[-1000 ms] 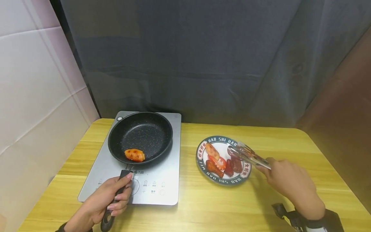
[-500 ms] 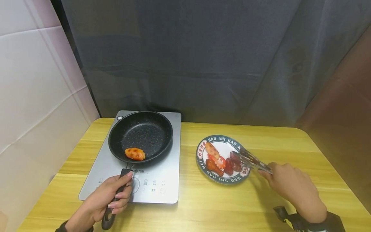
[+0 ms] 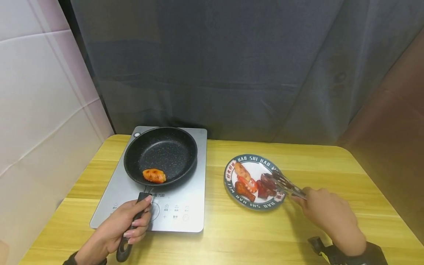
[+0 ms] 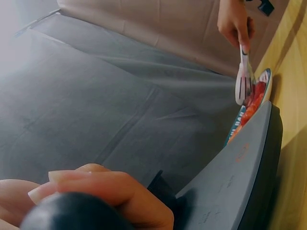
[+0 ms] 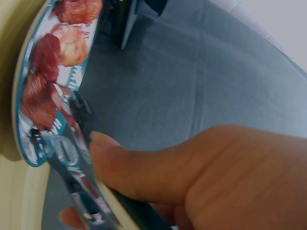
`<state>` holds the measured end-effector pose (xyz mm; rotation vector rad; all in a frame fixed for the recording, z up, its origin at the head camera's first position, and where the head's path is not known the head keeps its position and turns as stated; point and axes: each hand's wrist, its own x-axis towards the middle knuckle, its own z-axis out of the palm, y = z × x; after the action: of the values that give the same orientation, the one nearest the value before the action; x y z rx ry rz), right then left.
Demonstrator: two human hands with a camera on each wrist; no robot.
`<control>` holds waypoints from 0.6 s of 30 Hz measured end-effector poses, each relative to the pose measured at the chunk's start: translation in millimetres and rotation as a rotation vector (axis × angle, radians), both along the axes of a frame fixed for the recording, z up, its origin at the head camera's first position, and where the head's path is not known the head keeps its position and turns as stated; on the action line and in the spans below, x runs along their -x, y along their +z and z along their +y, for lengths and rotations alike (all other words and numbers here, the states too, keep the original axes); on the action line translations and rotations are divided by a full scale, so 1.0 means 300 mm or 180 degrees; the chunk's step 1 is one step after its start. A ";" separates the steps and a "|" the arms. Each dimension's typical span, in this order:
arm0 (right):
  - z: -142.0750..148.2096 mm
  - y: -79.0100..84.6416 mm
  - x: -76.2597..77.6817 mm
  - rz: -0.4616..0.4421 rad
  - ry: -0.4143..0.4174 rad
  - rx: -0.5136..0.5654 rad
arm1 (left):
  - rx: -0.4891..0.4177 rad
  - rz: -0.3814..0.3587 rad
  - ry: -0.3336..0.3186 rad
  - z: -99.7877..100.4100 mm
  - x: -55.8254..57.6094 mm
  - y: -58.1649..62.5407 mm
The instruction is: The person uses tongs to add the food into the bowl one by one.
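Observation:
My left hand point(image 3: 127, 222) grips the black handle point(image 3: 123, 250) of a frying pan point(image 3: 165, 158). One browned chicken wing point(image 3: 154, 176) lies inside the pan, near the handle side. At the right, my right hand point(image 3: 331, 213) holds metal tongs point(image 3: 289, 185), thumb along one arm. The tong tips are over the dark red meat pieces point(image 5: 38, 103) on the right part of a patterned plate point(image 3: 258, 207); in the right wrist view the two tong arms stand apart around a piece's edge. Also on the plate are a drumstick point(image 3: 244, 190), a red-and-white slice point(image 3: 251, 185) and a pale orange piece point(image 3: 242, 171).
Beneath the pan is a silver induction cooktop point(image 3: 195, 221) with touch markings. Both it and the plate stand on a yellow wood-grain table point(image 3: 232, 243). A dark cloth point(image 3: 232, 73) hangs behind, with a white sheet point(image 3: 46, 92) at left and a brown one point(image 3: 394, 121) at right.
The tongs drew back slightly rightward, then came down leftward onto the dark red meat, which looks slightly shifted. My left hand and the pan have stayed put.

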<state>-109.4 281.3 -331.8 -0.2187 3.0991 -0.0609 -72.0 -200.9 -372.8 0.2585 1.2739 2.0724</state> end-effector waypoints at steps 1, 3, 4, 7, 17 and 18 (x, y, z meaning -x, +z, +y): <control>-0.002 -0.004 0.003 0.0024 0.0004 -0.0003 | 0.0003 -0.0008 0.0006 0.000 0.000 0.000; -0.006 -0.011 0.009 0.0074 0.0012 -0.0007 | -0.0008 -0.0026 0.0014 0.001 0.000 -0.001; -0.007 -0.015 0.012 0.0105 0.0023 -0.0016 | -0.0011 -0.0035 0.0016 0.001 0.000 -0.001; -0.010 -0.025 0.021 0.0184 0.0044 -0.0028 | -0.0026 -0.0051 0.0019 0.001 0.000 -0.003; -0.005 -0.026 0.010 0.0297 0.0060 -0.0070 | -0.0051 -0.0054 0.0007 -0.001 0.001 -0.005; -0.005 -0.024 0.005 0.0296 0.0055 -0.0080 | -0.0056 -0.0056 0.0006 -0.001 0.001 -0.005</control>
<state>-110.9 279.8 -339.0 -0.2548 3.1879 -0.0115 -72.4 -201.2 -374.2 0.2466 1.2464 2.0837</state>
